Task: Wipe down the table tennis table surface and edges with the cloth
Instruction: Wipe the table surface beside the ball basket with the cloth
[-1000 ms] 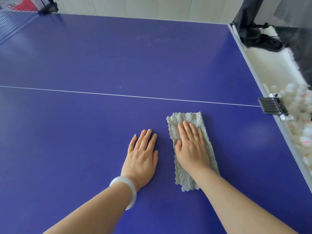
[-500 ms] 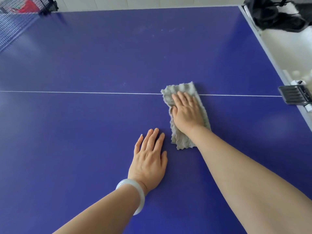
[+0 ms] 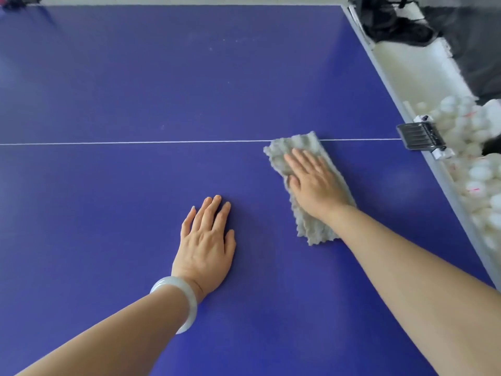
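Note:
The blue table tennis table fills the view, with a white centre line running left to right. A folded grey cloth lies flat on it, its far end touching the line. My right hand presses flat on the cloth with fingers stretched forward. My left hand rests palm down on the bare table, to the left of the cloth and nearer to me, fingers slightly spread, holding nothing. A pale bangle sits on the left wrist.
The table's grey right edge runs diagonally at the right. A black clamp grips that edge where the line ends. Beyond it lie several white balls and a dark bag.
My right hand first pushed the cloth away from me up to the centre line, then slid it right along the line toward the edge. The left hand stayed flat on the table.

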Motion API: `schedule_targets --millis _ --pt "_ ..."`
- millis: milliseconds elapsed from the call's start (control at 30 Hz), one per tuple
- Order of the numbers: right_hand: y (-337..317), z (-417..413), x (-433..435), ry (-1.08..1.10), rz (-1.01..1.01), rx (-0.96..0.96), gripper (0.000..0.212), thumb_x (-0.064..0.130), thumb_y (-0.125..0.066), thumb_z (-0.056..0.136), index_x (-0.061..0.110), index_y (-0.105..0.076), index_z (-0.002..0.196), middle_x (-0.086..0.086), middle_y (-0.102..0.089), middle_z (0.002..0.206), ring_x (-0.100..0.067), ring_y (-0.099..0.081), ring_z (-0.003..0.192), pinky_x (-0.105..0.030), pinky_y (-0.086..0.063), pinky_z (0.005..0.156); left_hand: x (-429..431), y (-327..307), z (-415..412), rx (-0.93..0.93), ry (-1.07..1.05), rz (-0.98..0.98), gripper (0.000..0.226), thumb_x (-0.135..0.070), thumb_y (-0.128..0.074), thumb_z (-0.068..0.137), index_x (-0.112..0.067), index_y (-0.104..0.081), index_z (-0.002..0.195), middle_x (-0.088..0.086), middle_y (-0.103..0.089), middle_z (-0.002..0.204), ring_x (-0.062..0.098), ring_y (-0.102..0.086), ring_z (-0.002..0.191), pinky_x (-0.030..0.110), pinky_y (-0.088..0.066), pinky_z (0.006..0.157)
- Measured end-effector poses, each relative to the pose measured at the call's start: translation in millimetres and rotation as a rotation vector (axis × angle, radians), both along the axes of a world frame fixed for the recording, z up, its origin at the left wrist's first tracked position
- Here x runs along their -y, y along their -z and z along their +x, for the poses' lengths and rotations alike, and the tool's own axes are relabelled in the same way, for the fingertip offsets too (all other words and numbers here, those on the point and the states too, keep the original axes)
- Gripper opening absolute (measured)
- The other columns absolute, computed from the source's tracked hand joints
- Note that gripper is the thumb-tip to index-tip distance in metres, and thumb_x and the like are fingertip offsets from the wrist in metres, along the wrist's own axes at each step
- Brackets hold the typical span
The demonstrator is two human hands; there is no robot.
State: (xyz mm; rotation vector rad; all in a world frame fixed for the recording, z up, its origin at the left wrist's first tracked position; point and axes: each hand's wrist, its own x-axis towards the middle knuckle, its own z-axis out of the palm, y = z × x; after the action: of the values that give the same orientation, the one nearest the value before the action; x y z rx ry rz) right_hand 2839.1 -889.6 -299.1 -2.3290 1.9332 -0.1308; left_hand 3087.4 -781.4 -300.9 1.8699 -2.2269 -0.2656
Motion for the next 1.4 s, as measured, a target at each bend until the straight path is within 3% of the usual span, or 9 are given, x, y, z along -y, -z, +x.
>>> schedule_targets --millis 100,200,400,633,700,867,1067,1200,1400 --pt "-6 -79 13 0.498 0.014 -0.005 0.055 0.031 -0.023 0.105 0.018 -0.016 0.158 -0.004 -0.011 0.166 -0.022 -0.007 0.152 -0.044 -0.005 0.123 0 1 -1 0.003 -0.002 0.014 0.059 -0.035 -0.026 0.096 -0.016 -0.033 0.152 0.001 -0.024 0.161 0.017 -0.012 0.151 0.036 0.000 0.123" --pt "-3 -61 10 0.653 0.005 0.019 0.056 0.031 -0.024 0.104 0.013 -0.016 0.157 -0.008 -0.012 0.165 -0.026 -0.008 0.152 -0.047 -0.005 0.123 -2 1 1 0.025 -0.003 0.019 0.060 -0.036 -0.025 0.096 -0.016 -0.032 0.152 0.002 -0.023 0.162 0.017 -0.012 0.151 0.037 -0.001 0.123" --pt "0 -50 -10 -0.123 -0.012 -0.003 0.054 0.029 -0.031 0.104 0.020 -0.022 0.157 0.003 -0.016 0.164 -0.016 -0.010 0.153 -0.038 -0.007 0.125 1 -1 -2 0.039 0.001 0.021 0.066 -0.041 -0.014 0.094 -0.016 -0.034 0.152 0.002 -0.025 0.161 0.017 -0.013 0.151 0.037 -0.002 0.123" --pt "-3 -77 4 0.643 0.034 0.017 0.057 0.033 -0.020 0.105 0.015 -0.011 0.159 -0.005 -0.006 0.166 -0.024 -0.003 0.153 -0.045 0.000 0.124 0 -1 -2 0.050 -0.007 0.045 0.062 -0.038 -0.020 0.096 -0.017 -0.031 0.153 0.001 -0.023 0.162 0.017 -0.011 0.151 0.037 0.000 0.123" --pt "-1 -28 -17 0.536 0.013 0.044 0.057 0.032 -0.023 0.105 0.014 -0.012 0.158 -0.006 -0.008 0.166 -0.026 -0.005 0.153 -0.045 -0.002 0.123 0 -2 -2 0.057 -0.006 0.046 0.061 -0.038 -0.020 0.096 -0.017 -0.031 0.153 0.001 -0.022 0.162 0.017 -0.011 0.151 0.037 -0.001 0.124" --pt "9 -1 -81 -0.251 0.021 -0.005 0.057 0.038 -0.016 0.103 0.023 -0.018 0.158 0.005 -0.010 0.165 -0.013 -0.003 0.153 -0.039 -0.005 0.125 -1 -3 1 0.056 0.006 0.034 0.066 -0.042 -0.013 0.094 -0.017 -0.034 0.152 0.002 -0.025 0.161 0.018 -0.014 0.151 0.037 -0.002 0.123" --pt "-3 -145 -32 0.468 0.008 -0.059 0.056 0.035 -0.023 0.104 0.020 -0.019 0.158 -0.005 -0.014 0.165 -0.022 -0.010 0.153 -0.043 -0.007 0.124 1 -1 -1 0.042 -0.008 0.027 0.067 -0.043 -0.015 0.093 -0.016 -0.036 0.151 0.002 -0.028 0.160 0.019 -0.016 0.150 0.038 -0.003 0.123" --pt "-3 -113 -46 0.677 0.065 0.004 0.055 0.035 -0.023 0.104 0.025 -0.015 0.158 -0.005 -0.009 0.166 -0.029 -0.004 0.152 -0.052 -0.002 0.123 1 -1 0 0.056 -0.005 0.036 0.067 -0.042 -0.015 0.093 -0.016 -0.034 0.151 0.003 -0.026 0.160 0.018 -0.014 0.151 0.039 -0.003 0.123" --pt "7 -61 -155 0.066 0.043 -0.077 0.056 0.039 -0.012 0.103 0.027 -0.011 0.158 0.002 -0.006 0.166 -0.022 0.001 0.154 -0.049 -0.008 0.124 -1 -6 -2 0.049 -0.004 0.039 0.069 -0.043 -0.015 0.092 -0.014 -0.036 0.151 0.004 -0.028 0.160 0.020 -0.016 0.150 0.040 -0.004 0.123"
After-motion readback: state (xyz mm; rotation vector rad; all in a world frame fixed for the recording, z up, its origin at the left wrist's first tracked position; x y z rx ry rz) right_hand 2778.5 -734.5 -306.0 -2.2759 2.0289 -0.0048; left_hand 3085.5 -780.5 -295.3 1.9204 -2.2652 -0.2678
